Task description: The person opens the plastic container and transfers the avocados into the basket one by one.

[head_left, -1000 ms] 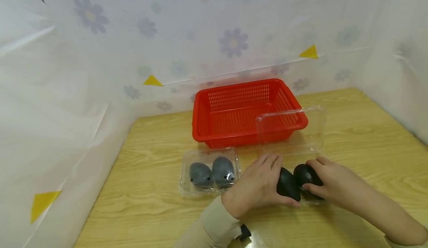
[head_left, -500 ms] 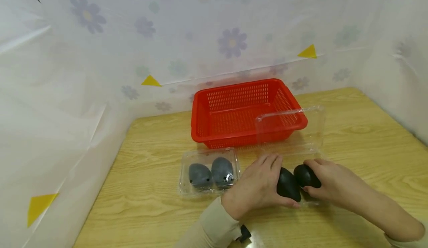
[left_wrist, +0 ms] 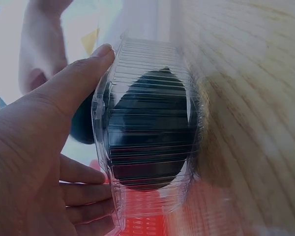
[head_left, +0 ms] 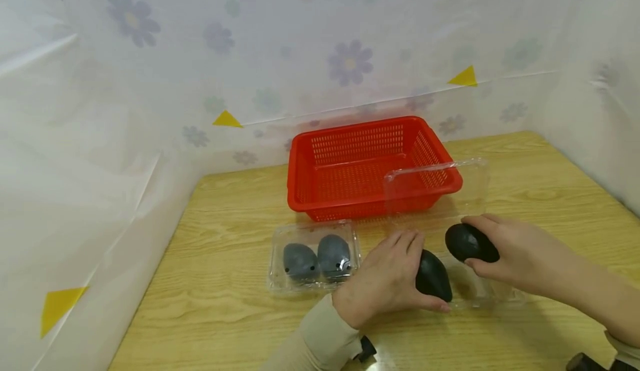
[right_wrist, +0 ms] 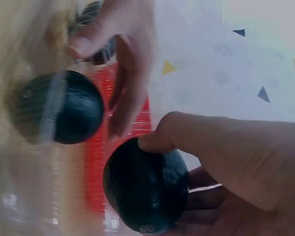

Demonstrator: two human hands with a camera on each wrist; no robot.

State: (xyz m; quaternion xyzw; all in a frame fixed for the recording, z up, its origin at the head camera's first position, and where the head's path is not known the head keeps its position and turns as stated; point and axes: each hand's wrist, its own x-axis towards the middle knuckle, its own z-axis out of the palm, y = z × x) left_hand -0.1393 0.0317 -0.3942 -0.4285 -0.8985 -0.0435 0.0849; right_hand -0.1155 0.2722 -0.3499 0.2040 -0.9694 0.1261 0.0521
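Observation:
My right hand [head_left: 510,251] pinches a dark green avocado [head_left: 467,242] between thumb and fingers, raised over the right part of a clear plastic clamshell box [head_left: 482,302]. In the right wrist view, its stem end shows at the bottom. A second dark avocado [head_left: 433,277] sits in the left part of that box. My left hand [head_left: 387,282] rests on the box's left side, thumb along the near rim and straight fingers reaching towards the back, as the left wrist view also shows. The box's clear lid [head_left: 470,193] stands up at the back.
A closed clear box [head_left: 277,265] with two egg-shaped fruits, greyish through the lid, lies left of my left hand. Behind the boxes stands a red plastic basket [head_left: 360,207], partly overlapped by the raised lid. Flowered white sheeting [head_left: 280,38] walls in the wooden table [head_left: 225,315].
My right hand has lifted its avocado up out of the box's right part, moving slightly back and right. My left hand and the other avocado have stayed in place.

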